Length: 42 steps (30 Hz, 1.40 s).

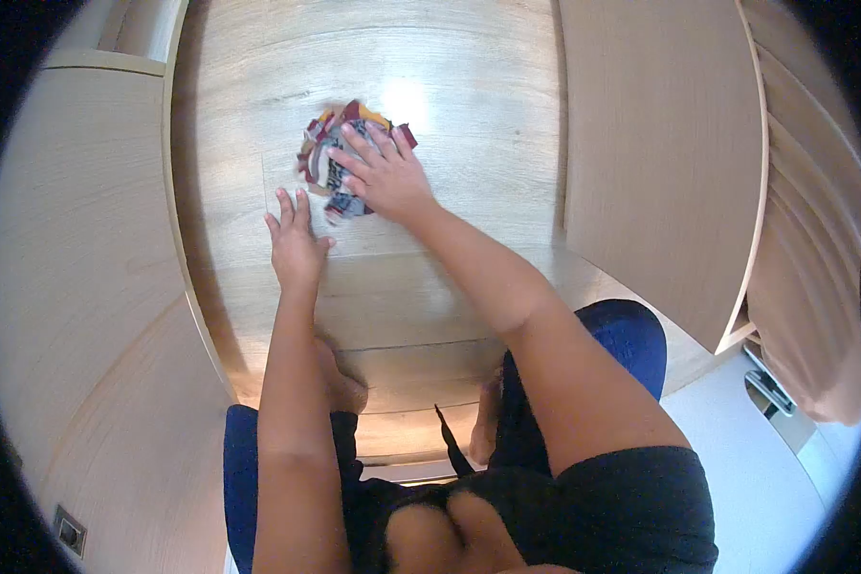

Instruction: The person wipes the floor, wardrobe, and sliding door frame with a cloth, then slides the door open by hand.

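Currently, the right hand presses flat, fingers spread, on a crumpled multicolored cloth; the left hand, fingers parted, rests beside it on the wooden floor.

I cannot read any text, label, brand, number or sign here. On the cloth under my right hand there are some dark marks, but they are too small and blurred for me to tell if they are letters.
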### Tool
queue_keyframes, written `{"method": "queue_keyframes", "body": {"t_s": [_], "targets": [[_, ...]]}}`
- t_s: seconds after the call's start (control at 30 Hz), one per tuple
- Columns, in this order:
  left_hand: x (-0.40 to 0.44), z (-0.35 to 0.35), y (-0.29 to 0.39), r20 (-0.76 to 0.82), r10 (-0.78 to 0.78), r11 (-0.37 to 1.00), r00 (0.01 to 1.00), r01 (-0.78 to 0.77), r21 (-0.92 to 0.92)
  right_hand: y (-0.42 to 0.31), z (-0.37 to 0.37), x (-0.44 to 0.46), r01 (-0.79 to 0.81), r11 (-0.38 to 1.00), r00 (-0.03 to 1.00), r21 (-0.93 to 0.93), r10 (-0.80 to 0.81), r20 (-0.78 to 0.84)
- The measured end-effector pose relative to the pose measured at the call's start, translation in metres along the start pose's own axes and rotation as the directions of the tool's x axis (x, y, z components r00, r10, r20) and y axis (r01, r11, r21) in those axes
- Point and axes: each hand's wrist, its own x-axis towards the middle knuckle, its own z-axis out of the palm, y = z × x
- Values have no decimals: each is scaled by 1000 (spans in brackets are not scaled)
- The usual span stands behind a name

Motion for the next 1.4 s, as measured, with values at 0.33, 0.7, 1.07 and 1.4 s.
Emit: {"method": "queue_keyframes", "body": {"t_s": [0.33,0.7,1.07,1.4], "targets": [[-3,-10,8,-2,-16,1000,1000,16,-6,125,-57,-17,-894,436,448,-105,862,-235],[1,-7,4,34,-4,997,999,6,-74,-7,16,69,-195,975,981,106,192,41],[-1,-14,-8,51,57,987,997,-48,-154,22,36,112,-240,803,971,-545,205,-125],[-31,-12,-92,-27,-204,961,979,195,-197,-57,75,177,-34,957,999,-289,32,-11]]}}
